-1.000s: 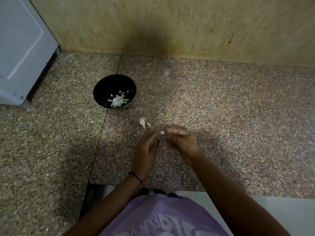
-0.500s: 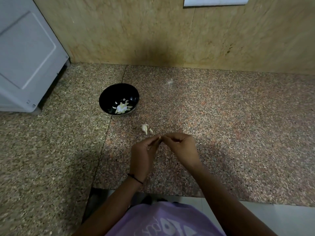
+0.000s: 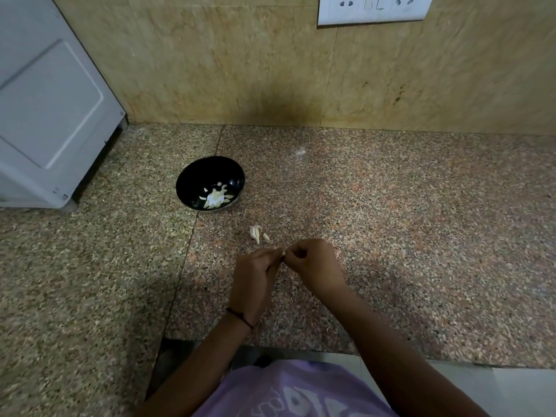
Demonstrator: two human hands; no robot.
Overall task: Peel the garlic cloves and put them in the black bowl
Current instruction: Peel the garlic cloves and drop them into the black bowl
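Note:
A black bowl [image 3: 192, 179] stands on the speckled granite counter [image 3: 391, 221] and holds several pale garlic pieces [image 3: 215, 196]. Two loose garlic cloves [image 3: 258, 233] lie on the counter between the bowl and my hands. My left hand [image 3: 252, 281] and my right hand [image 3: 313, 266] meet fingertip to fingertip just in front of those cloves. Together they pinch a small garlic clove [image 3: 282, 253], of which only a pale tip shows between the fingers.
A white appliance [image 3: 48, 109] stands at the back left of the counter. A tiled wall [image 3: 240, 70] with a white socket plate [image 3: 373, 9] rises behind. The counter's front edge [image 3: 301, 352] runs close to my body.
The camera has tilted up, bringing the socket plate into view. My hands came together on the clove, and the left fingers went from loosely spread to pinching.

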